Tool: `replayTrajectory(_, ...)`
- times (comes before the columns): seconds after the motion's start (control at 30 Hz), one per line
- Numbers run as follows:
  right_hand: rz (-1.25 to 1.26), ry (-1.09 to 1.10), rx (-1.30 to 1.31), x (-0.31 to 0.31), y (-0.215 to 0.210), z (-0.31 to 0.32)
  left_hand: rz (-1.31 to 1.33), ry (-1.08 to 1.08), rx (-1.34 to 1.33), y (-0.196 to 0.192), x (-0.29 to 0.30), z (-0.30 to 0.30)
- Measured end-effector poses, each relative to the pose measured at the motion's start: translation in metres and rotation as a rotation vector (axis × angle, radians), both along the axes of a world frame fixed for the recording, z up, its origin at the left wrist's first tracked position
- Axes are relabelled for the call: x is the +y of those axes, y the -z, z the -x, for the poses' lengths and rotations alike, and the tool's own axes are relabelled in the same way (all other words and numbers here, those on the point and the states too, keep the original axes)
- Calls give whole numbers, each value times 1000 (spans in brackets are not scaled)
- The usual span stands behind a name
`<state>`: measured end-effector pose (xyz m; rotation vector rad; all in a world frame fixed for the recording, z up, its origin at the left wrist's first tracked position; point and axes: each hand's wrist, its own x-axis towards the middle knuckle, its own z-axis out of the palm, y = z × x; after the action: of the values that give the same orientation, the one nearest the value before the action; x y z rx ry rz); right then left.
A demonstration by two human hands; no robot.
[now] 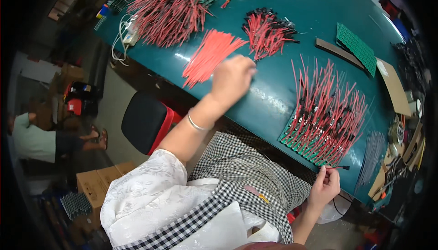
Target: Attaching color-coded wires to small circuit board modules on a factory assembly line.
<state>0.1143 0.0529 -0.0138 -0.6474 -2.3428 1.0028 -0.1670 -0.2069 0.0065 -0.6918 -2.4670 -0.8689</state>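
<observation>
My left hand [232,77] is over the table's near edge, beside a bundle of red-orange tubes [210,57]. Motion smears its fingers, and I cannot make out whether anything is in them. Lower right, my right hand [325,184] pinches a short red wire with a black connector [345,168] on its end. Just beyond that hand, a green base holds rows of upright red wires [326,108] with dark parts among them. Another pile of red wires with black ends [269,33] lies beyond my left hand.
A large heap of red wires [171,15] lies at the far left by a white power strip [131,36]. A green mat [357,45] and a brown strip [340,53] are at the right. Grey wires [372,156] lie near the right edge. A black stool [143,120] stands left.
</observation>
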Motion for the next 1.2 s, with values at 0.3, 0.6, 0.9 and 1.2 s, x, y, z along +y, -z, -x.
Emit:
replayTrajectory(0.3,28,-22,-47,12,-10,-4,232,-48,-60,7,29,46)
replayTrajectory(0.6,179,19,45,14,-10,-11,233,170,-551,-2,23,9)
replayTrajectory(0.9,358,85,127,16,-1,-11,163,151,-245,1,39,-5)
replayTrajectory(1.2,269,61,123,19,1,-7,180,41,-377,7,34,-19)
